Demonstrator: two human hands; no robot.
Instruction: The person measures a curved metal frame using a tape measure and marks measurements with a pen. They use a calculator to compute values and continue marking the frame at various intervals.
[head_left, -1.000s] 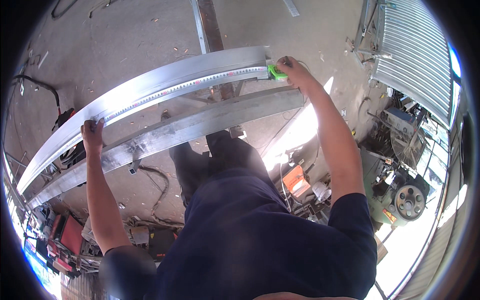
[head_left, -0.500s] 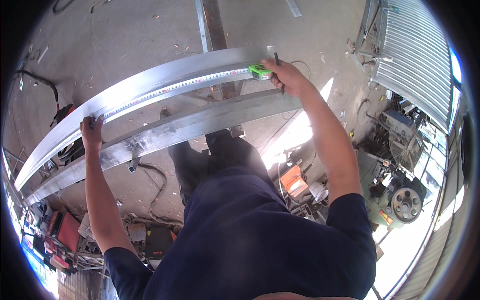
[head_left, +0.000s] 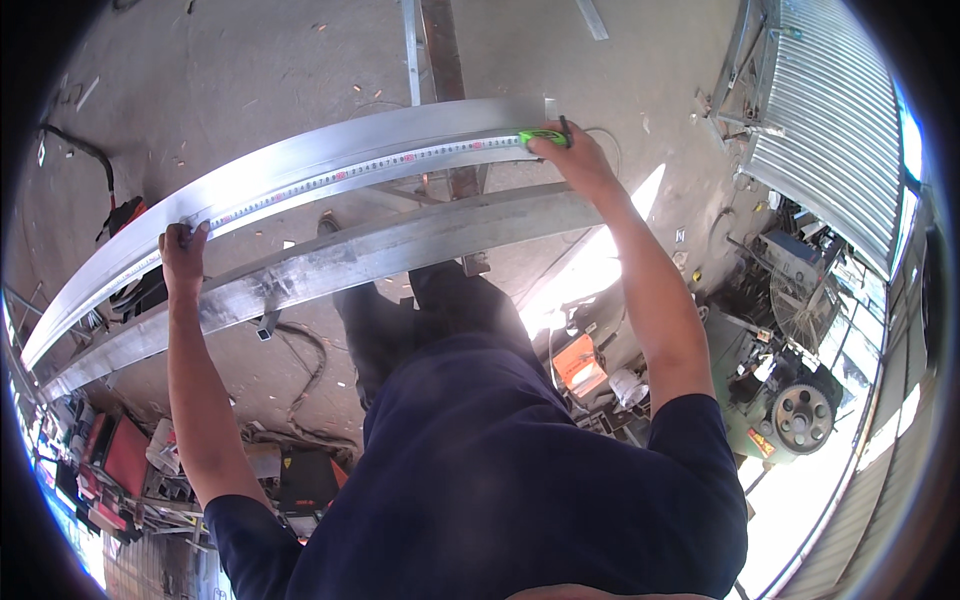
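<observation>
A long silvery metal profile (head_left: 330, 150) stretches across in front of me, bowed by the lens. Along its near side lies the white blade of a tape measure (head_left: 375, 166), pulled out to the left past my left hand. My right hand (head_left: 578, 160) is closed on the green tape measure case (head_left: 541, 138) near the profile's right end, with a black marker (head_left: 565, 128) sticking up from the same grip. My left hand (head_left: 182, 265) pinches the blade at the profile's edge; its fingertips are partly hidden.
A second, duller metal beam (head_left: 330, 262) runs parallel, nearer my legs. Beyond, a rusty bar (head_left: 443, 60) lies across. At right are a corrugated sheet (head_left: 825, 140), a machine with a wheel (head_left: 803, 418) and an orange box (head_left: 578, 364). Cables and a red case (head_left: 128, 448) are at lower left.
My right hand has shifted slightly right with the tape case, which has turned in the grip, and the marker is now less exposed. The left hand stays at nearly the same place.
</observation>
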